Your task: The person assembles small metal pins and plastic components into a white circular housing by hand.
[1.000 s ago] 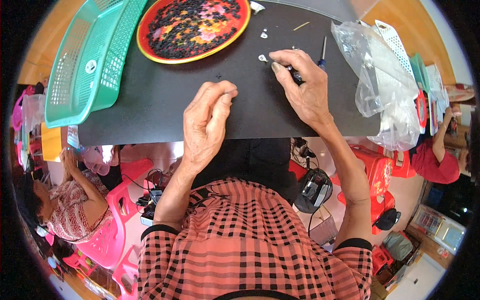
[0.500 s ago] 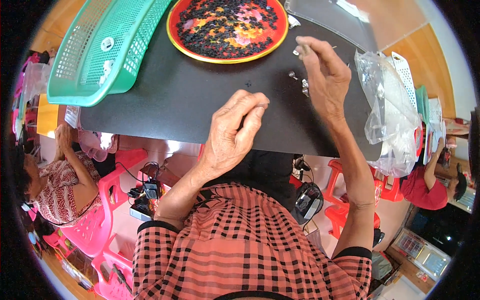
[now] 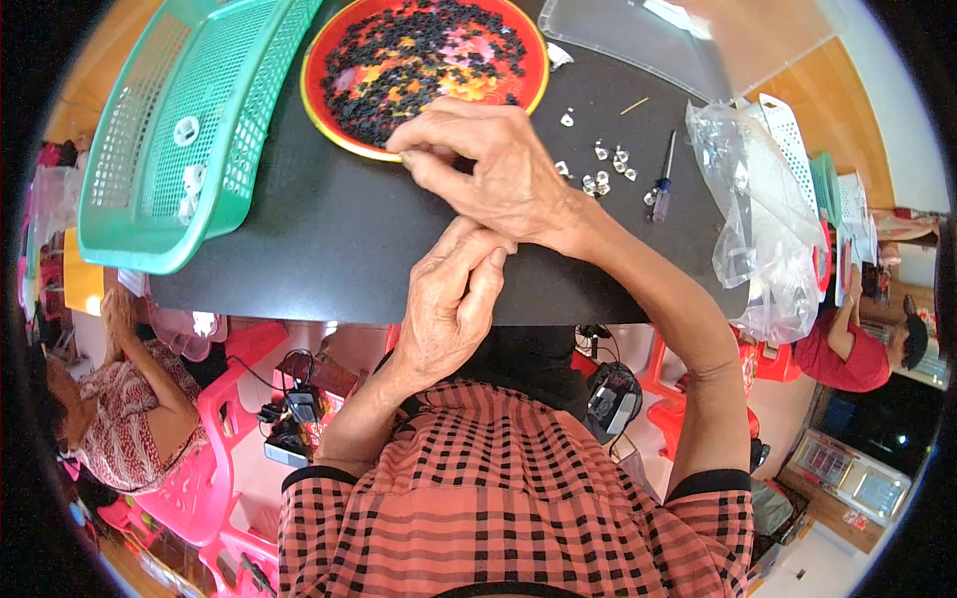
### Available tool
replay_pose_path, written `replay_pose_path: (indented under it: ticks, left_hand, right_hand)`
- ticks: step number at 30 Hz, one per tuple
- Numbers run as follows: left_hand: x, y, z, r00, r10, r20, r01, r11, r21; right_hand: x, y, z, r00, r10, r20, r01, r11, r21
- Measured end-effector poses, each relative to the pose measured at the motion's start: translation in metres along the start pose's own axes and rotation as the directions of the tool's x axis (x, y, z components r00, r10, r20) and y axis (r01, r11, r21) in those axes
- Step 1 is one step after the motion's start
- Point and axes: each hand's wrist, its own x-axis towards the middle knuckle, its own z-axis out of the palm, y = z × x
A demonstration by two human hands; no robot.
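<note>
Red round tray (image 3: 534,60) broad and even; black bits (image 3: 369,125) spread across it. Right hand (image 3: 498,174) at tray's near rim, fingertips close to thumb; cannot tell if grasping. Left hand (image 3: 454,299) nearer the person than the tray, curled in a pinch, contents hidden. Dark tabletop (image 3: 329,249) between tray and near edge gives room leftward. Teal basket (image 3: 239,164) just left of tray, long axis running away from the person. Right of tray: small clear pieces (image 3: 598,184), then screwdriver (image 3: 663,194), shaft pointing away.

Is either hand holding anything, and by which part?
Cannot tell: left hand is pinched, right hand curled near the red tray; no held piece shows.
</note>
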Motion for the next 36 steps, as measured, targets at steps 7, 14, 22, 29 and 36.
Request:
replay_pose_path:
  ticks: [7,14,22,29,36]
  left_hand:
    - [0.0,-0.002,0.0,1.0,-0.019,0.013,0.019,1.0,0.023]
    - [0.002,0.002,0.004,1.0,-0.027,-0.011,0.027,1.0,0.016]
    - [0.002,0.003,0.006,0.998,-0.051,-0.02,0.052,0.997,0.048]
    - [-0.003,0.001,0.004,0.972,-0.224,-0.069,0.203,0.952,-0.229]
    - [0.015,-0.004,0.009,0.941,-0.326,0.089,0.266,0.553,-0.79]
  right_hand:
    - [0.001,0.005,-0.01,0.989,0.003,-0.145,-0.007,1.0,-0.026]
    - [-0.002,0.062,-0.091,0.952,0.079,-0.295,-0.207,0.877,-0.433]
    - [-0.019,0.093,-0.094,0.97,0.179,-0.163,-0.232,0.881,-0.413]
    - [-0.031,0.036,-0.087,0.965,0.098,-0.243,-0.187,0.906,-0.379]
    - [-0.074,-0.031,-0.046,0.956,-0.217,-0.197,0.128,0.914,-0.385]
